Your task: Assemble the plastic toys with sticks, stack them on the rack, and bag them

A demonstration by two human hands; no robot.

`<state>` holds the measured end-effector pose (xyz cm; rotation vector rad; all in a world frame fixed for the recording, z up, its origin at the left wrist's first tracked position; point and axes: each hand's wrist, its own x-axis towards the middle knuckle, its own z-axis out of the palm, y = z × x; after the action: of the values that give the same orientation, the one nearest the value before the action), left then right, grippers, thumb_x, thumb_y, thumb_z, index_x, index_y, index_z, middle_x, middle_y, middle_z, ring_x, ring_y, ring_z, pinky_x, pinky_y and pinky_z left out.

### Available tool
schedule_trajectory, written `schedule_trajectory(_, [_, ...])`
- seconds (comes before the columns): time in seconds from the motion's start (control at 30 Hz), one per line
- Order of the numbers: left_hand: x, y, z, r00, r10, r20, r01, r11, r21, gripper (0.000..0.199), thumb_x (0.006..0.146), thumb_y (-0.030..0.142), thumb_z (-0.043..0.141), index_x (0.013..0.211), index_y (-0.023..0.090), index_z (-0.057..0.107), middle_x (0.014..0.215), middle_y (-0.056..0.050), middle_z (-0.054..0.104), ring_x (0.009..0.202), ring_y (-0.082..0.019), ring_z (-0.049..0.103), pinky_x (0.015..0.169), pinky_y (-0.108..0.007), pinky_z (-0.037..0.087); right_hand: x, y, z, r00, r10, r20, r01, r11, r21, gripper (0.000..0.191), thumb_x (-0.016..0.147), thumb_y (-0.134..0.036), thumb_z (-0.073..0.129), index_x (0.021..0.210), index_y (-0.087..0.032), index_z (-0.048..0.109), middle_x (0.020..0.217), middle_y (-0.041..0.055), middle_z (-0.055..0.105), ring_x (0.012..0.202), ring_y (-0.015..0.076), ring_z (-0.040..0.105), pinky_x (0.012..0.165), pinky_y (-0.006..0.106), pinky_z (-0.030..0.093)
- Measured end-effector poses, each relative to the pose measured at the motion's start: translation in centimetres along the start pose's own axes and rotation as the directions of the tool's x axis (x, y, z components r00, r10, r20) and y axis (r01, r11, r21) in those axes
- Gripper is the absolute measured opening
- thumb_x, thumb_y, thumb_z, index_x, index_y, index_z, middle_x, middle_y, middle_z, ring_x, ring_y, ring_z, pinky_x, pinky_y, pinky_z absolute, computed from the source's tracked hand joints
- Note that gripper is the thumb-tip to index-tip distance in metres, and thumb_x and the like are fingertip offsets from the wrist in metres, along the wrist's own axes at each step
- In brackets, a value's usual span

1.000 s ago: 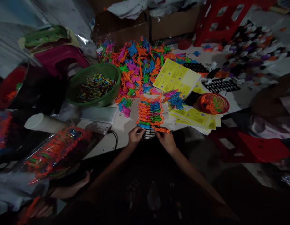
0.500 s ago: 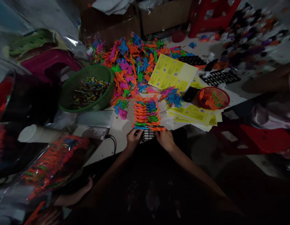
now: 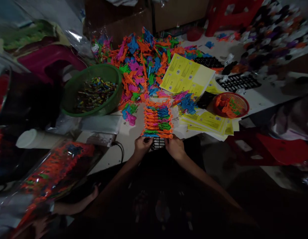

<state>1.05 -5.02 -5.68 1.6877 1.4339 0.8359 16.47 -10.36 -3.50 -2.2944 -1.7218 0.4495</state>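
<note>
Fingers rest on cluttered white table in dim room.

Nothing readable here, tbh

The yellow label sheets at about 1 o'clock from the hands, plus the stack of yellow sheets at 2 o'clock, have small printed blocks on them, but the print's way too tiny and dim to make out any words or numbers.
</note>
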Motion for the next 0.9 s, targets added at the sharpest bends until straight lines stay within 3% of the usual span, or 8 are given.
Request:
schedule_trajectory(0.23, [0.0, -0.1, 0.0, 0.999, 0.031, 0.012, -0.033, 0.976, 0.215, 0.019, 0.071, 0.034, 0.059, 0.072, 0.016, 0.066, 0.07, -0.005, 0.067, 0.063, -0.015, 0.061, 0.062, -0.025, 0.047, 0.0, 0.3, -0.2, 1.0, -0.003, 0.0, 0.003, 1.0, -0.021, 0.034, 0.086, -0.032, 0.037, 0.108, -0.016, 0.058, 0.095, 0.0111, 0.065, 0.079, 0.02, 0.064, 0.067, 0.026, 0.046])
schedule_trajectory(0.47, [0.3, -1.1, 0.4, 0.979, 0.194, 0.061, -0.204, 0.929, 0.31, 0.019, 0.075, 0.032, 0.054, 0.065, 0.019, 0.063, 0.067, -0.005, 0.066, 0.063, -0.015, 0.059, 0.063, -0.025, 0.045, 0.3, 1.0, 1.0, 0.999, -0.032, -0.013, 0.032, 0.999, 0.001, 0.031, 0.084, -0.031, 0.042, 0.101, -0.015, 0.062, 0.095, 0.0105, 0.067, 0.084, 0.0204, 0.063, 0.073, 0.027, 0.047])
schedule_trajectory(0.63, [0.6, -1.1, 0.7, 0.986, 0.129, 0.104, -0.158, 0.925, 0.347, 0.02, 0.074, 0.03, 0.054, 0.059, 0.019, 0.062, 0.063, -0.005, 0.064, 0.06, -0.016, 0.058, 0.059, -0.025, 0.045, 1.0, 1.8, 1.8, 0.996, -0.087, -0.023, 0.088, 0.992, 0.089, 0.027, 0.081, -0.027, 0.044, 0.097, -0.018, 0.064, 0.099, 0.0092, 0.067, 0.092, 0.0203, 0.061, 0.08, 0.028, 0.047])
schedule_trajectory(0.8, [-1.4, -0.9, 0.7, 0.989, 0.115, 0.091, -0.139, 0.936, 0.325, 0.013, 0.068, 0.028, 0.06, 0.076, 0.021, 0.067, 0.073, -0.006, 0.067, 0.066, -0.019, 0.061, 0.059, -0.026, 0.046, 0.0, 3.0, 2.4, 0.974, -0.212, -0.08, 0.221, 0.967, 0.129, 0.026, 0.079, -0.025, 0.046, 0.098, -0.02, 0.063, 0.1, 0.0067, 0.066, 0.091, 0.0193, 0.062, 0.079, 0.029, 0.049])
schedule_trajectory(0.9, [-2.0, -1.5, -0.3, 0.983, 0.078, 0.167, -0.121, 0.957, 0.262, 0.015, 0.068, 0.027, 0.06, 0.08, 0.022, 0.068, 0.075, -0.006, 0.067, 0.066, -0.019, 0.062, 0.056, -0.026, 0.046, -0.6, 3.5, 2.8, 0.954, -0.278, -0.11, 0.291, 0.948, 0.131, 0.028, 0.078, -0.023, 0.046, 0.1, -0.019, 0.063, 0.102, 0.008, 0.066, 0.094, 0.02, 0.061, 0.079, 0.029, 0.05])
